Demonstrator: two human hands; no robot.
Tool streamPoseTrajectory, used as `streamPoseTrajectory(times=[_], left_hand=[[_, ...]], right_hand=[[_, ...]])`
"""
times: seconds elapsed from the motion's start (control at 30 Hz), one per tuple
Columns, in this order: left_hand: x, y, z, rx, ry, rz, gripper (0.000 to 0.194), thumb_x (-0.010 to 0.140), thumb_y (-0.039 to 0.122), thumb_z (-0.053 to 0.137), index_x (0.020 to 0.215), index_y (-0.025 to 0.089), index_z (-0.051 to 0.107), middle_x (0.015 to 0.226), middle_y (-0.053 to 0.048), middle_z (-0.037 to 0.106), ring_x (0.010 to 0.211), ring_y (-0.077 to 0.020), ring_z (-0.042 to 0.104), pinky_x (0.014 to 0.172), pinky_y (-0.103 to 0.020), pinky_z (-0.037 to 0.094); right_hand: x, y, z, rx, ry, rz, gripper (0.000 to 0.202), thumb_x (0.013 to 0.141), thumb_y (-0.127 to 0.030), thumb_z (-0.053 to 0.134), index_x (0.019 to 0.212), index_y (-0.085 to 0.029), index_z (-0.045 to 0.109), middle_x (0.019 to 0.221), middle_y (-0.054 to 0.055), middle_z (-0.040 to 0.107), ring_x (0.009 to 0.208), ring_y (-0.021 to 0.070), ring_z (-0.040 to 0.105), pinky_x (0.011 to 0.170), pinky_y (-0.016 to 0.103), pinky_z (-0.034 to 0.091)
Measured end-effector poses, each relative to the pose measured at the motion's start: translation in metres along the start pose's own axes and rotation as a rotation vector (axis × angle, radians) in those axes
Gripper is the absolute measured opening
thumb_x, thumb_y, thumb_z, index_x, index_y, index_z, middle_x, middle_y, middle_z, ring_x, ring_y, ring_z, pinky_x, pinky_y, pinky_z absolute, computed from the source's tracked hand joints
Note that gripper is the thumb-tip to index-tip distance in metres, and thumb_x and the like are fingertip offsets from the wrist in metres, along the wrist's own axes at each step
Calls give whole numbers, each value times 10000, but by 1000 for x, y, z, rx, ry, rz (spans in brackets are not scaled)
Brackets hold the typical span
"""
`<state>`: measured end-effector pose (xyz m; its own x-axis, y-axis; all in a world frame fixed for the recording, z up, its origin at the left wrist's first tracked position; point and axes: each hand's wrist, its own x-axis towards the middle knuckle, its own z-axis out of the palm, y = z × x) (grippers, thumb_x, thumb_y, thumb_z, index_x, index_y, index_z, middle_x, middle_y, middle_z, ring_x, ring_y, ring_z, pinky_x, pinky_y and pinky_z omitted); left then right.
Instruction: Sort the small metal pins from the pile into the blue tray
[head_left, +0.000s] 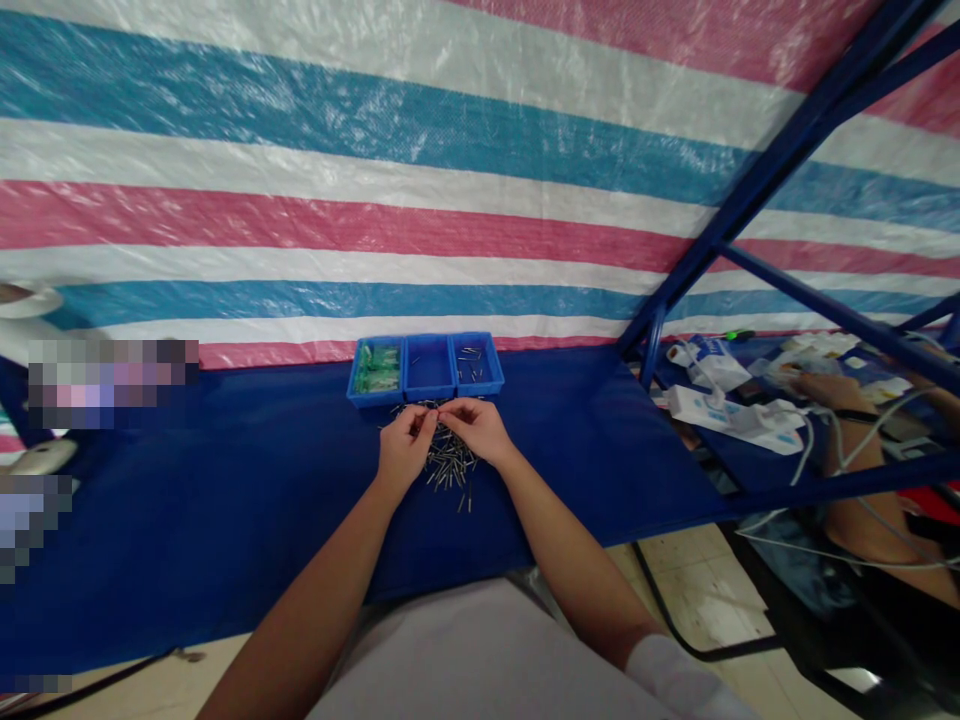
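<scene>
Fingertips meet as my left hand (406,443) and my right hand (478,428) come together above a pile of thin metal pins (451,468). Both hands are closed in a pinch; whatever lies between the fingers is too small to make out. Just behind them stands a blue three-compartment tray (428,393). Small green plastic packets (377,369) fill its left compartment. A tiny piece or two lies in the middle compartment, and several loose pins (471,364) are in the right one.
The blue tabletop (247,500) ends at a blue metal frame (679,270) on the right. Beyond it are a white power strip (735,420), cables, and a co-worker's arm (859,470). A striped plastic sheet (420,230) hangs behind. Blurred-out shapes lie at the left.
</scene>
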<state>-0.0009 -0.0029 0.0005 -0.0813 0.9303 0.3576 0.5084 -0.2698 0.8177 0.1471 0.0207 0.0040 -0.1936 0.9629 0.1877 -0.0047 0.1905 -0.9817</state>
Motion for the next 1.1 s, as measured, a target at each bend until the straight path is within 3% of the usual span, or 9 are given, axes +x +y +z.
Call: streamPoseTrajectory(times=[1.1], left_hand=[[0, 1, -1, -5, 0, 22, 263, 853, 405, 495, 782, 186, 622, 630, 17, 598, 580, -112, 530, 581, -221, 404]], right_hand=[[-1, 3, 0, -78, -15, -25, 181, 753, -338, 671, 832, -178, 701, 781, 39, 701, 682, 146, 628, 680, 279, 499]])
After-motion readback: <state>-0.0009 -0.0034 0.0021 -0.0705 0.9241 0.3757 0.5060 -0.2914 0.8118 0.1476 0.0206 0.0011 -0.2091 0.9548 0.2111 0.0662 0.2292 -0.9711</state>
